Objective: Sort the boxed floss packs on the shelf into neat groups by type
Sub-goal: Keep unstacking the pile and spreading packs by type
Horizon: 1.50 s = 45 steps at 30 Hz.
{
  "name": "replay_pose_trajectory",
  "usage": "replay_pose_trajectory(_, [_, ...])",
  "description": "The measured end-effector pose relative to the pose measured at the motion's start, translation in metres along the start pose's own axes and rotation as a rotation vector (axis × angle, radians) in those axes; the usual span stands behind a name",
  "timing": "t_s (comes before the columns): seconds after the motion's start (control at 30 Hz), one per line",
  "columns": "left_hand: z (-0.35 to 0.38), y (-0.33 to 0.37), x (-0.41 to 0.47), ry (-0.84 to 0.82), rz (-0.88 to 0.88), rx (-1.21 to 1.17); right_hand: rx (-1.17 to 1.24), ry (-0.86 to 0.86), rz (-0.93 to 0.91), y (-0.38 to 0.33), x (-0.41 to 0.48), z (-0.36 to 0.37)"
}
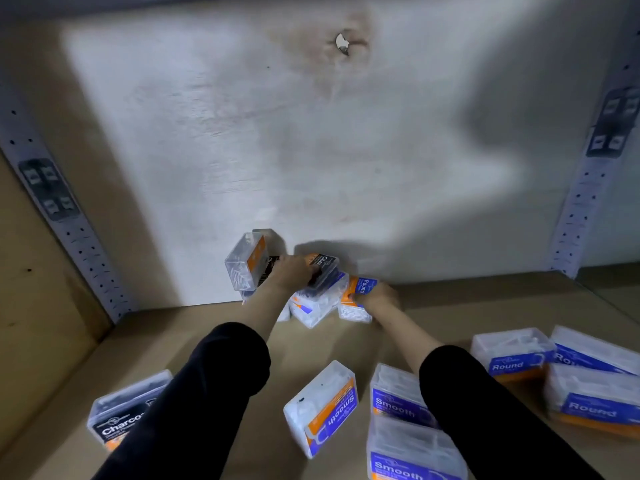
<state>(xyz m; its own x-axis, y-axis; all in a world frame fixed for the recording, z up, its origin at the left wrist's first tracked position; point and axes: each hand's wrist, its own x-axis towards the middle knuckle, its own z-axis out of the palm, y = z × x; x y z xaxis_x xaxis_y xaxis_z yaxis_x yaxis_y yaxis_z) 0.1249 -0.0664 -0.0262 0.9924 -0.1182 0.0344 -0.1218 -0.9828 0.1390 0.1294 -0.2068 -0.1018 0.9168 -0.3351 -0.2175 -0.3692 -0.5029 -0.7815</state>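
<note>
Fingers (309, 270) of the left hand (292, 275) clasp a clear plastic floss pack with a black Charcoal label (323, 266); the right hand (379, 296) grips a clear blue-and-orange Round pack (360, 289).
Nearest on the brown shelf board (180, 337) lie one Charcoal box (121, 410) left, blue Smooth boxes (398, 396) centre, Round boxes (588, 403) right. Farther back, both held packs sit in a jumble against the white wall (311, 161), beside a leaning orange-labelled box (246, 261). Lift each free, check its label, then set it square beside its own kind.

The left sleeve (194, 403) hides part of the Charcoal pack (121, 410); the bottom edge cuts 1 Smooth pack (408, 455).
</note>
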Motion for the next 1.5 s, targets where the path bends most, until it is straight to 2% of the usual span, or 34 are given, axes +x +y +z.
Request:
replay_pose_trajectory(0.07, [-0.001,-0.001,0.003,-0.026,-0.071,-0.117,-0.025,0.03,0.0,0.0,0.001,0.004])
replay_pose_trajectory(0.37, [-0.001,0.012,0.01,0.168,0.045,-0.113,-0.097,0.171,-0.028,-0.002,-0.003,-0.012])
replay_pose_trajectory(0.6, [-0.001,0.015,0.005,0.173,0.074,-0.07,-0.004,0.05,-0.022,0.005,-0.008,-0.004])
replay_pose_trajectory(0.93, [-0.003,0.011,0.006,0.164,0.061,-0.051,0.121,0.122,0.053,0.009,-0.006,-0.001])
replay_pose_trajectory(1.07, [-0.003,0.009,0.005,0.167,0.055,-0.076,-0.114,0.173,-0.06,0.008,-0.009,-0.016])
replay_pose_trajectory(1.17, [-0.002,0.009,0.005,0.171,0.055,-0.078,-0.366,0.23,-0.261,0.009,-0.014,-0.029])
replay_pose_trajectory(1.27, [-0.002,0.011,0.003,0.168,0.053,-0.061,-0.52,0.226,-0.438,0.016,-0.017,-0.036])
replay_pose_trajectory(1.37, [-0.004,0.012,0.003,0.129,0.048,-0.029,-0.596,0.168,-0.501,0.018,-0.02,-0.041])
replay_pose_trajectory(1.5, [-0.008,0.011,0.003,0.078,0.019,-0.015,-0.677,0.09,-0.464,0.009,-0.019,-0.048])
